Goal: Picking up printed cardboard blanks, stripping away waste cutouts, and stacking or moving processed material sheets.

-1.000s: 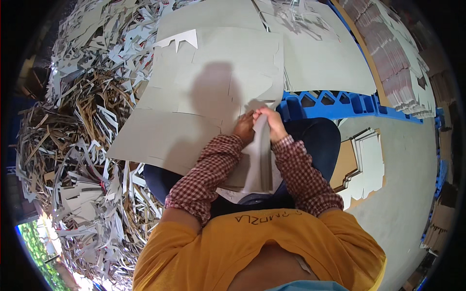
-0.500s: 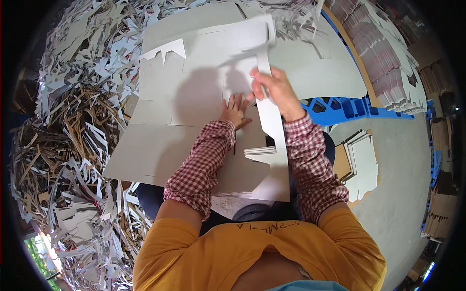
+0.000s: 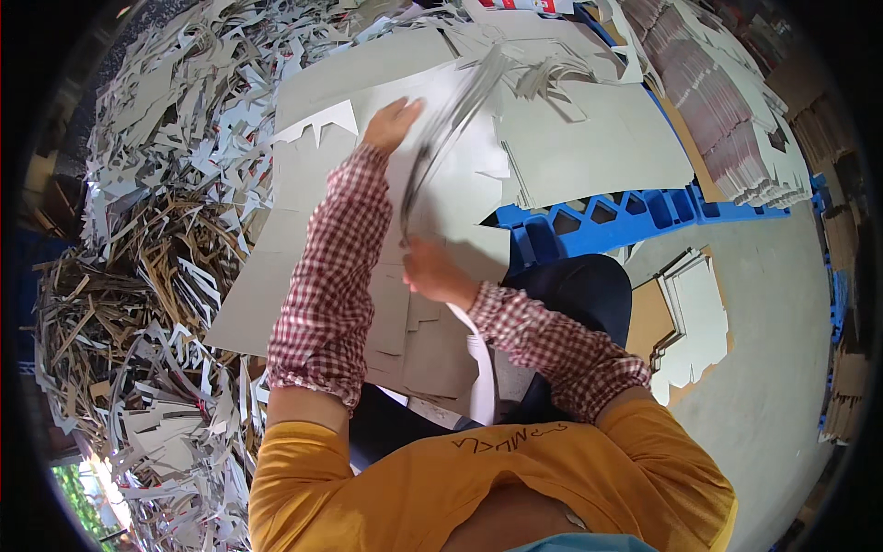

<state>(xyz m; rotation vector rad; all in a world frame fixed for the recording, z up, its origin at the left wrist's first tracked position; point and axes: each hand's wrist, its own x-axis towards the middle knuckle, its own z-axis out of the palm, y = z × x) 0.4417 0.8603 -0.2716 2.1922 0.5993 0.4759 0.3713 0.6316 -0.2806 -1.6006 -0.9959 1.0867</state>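
My right hand is closed around a bundle of thin cardboard offcut strips, low over the stacked sheets in front of me. The strips reach up and away from it, smeared by motion, and a pale tail of strip hangs below the hand near my lap. Farther off and to the left, my left hand is held above the pale cardboard sheets, fingers stretched out, apart from the strips. A jagged white offcut lies beside it on the sheets.
Heaps of cardboard scrap fill the left side. At the right, blue plastic pallets carry sheets and a tall stack of cut cardboard pieces. A smaller stack of cut pieces sits on the floor by my right knee.
My left hand has lifted off the sheets and moved up and left. My right hand has swung down and left with the strips, pulling them away from the near right edge of the sheets.
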